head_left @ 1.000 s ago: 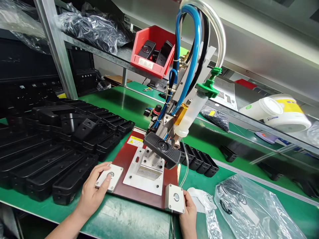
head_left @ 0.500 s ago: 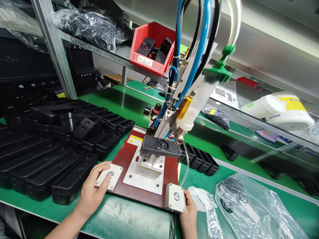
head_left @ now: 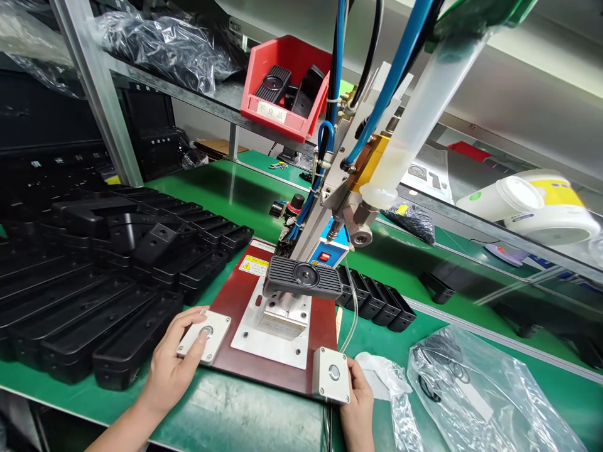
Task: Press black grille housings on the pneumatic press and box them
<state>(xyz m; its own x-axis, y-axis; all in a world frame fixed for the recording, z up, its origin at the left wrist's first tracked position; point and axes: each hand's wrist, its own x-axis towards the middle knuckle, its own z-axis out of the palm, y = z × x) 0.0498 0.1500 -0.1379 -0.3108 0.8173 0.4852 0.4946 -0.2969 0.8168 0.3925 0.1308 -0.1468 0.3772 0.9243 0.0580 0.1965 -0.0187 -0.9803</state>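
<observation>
My left hand (head_left: 173, 364) wraps round the left button box (head_left: 217, 326), its thumb on the round metal button. At the right button box (head_left: 325, 386), my right hand (head_left: 358, 402) grips the outer side, its fingertips partly hidden behind the box. Between them a ribbed black part (head_left: 277, 274) with a round centre lies on the metal fixture (head_left: 282, 325), which stands on a dark red base (head_left: 264, 368). Above the part hangs the machine head with a metal nozzle block (head_left: 351, 220) and a translucent syringe (head_left: 419, 119); a gap separates the nozzle block from the part.
Many black housings (head_left: 122, 345) cover the bench at left. Another row of black parts (head_left: 377, 301) stands behind the fixture at right. A clear plastic bag (head_left: 499, 402) lies at front right. A red bin (head_left: 287, 132) and white tubs (head_left: 551, 213) sit on the shelf.
The nozzle block and syringe have risen up and to the right, away from the ribbed part, uncovering a blue box behind. Both my hands stay on the button boxes.
</observation>
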